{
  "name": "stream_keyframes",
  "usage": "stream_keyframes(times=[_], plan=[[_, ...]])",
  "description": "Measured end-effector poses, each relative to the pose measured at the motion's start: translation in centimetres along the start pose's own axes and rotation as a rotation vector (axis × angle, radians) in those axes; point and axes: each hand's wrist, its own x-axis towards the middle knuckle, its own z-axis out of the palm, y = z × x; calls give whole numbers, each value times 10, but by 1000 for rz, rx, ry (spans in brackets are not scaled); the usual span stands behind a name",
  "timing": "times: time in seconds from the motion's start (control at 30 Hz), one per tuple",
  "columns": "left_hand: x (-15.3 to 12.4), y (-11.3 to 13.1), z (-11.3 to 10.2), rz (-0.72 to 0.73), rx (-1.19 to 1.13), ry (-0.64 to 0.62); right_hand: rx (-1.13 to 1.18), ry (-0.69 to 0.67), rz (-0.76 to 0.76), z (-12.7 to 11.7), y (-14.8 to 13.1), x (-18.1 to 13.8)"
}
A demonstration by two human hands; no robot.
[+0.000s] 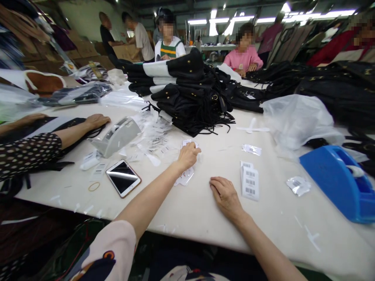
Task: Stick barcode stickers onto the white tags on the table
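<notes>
My left hand (189,157) is closed over a small pile of white printed tags (186,178) in clear packets at mid-table. Its fingers are bent down, and a bit of white tag shows at the fingertips. My right hand (225,194) rests on the tabletop to the right, its fingers lying loosely together with nothing visible in them. Just right of it lie strips of white barcode labels (250,183). A small clear packet (252,149) sits behind the labels, and more packets (298,185) lie farther right.
A stack of black fringed bags (181,84) stands behind my hands. Grey (117,136) and blue (340,183) tape dispensers flank them. A phone (123,177) and rubber band (94,186) lie left. Another person's hand (98,121) is at far left; clear plastic (299,121) lies right.
</notes>
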Motion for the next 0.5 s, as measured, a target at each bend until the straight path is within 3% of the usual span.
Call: stream_keyframes(times=[0.2, 0.37, 0.5], plan=[[21, -25, -18, -22, -67, -12, 44, 20, 10, 0, 0, 0], [13, -38, -49, 45, -189, 142, 74, 11, 46, -2, 0, 1], [7, -34, -73, 53, -301, 260, 89, 17, 46, -1, 3, 1]])
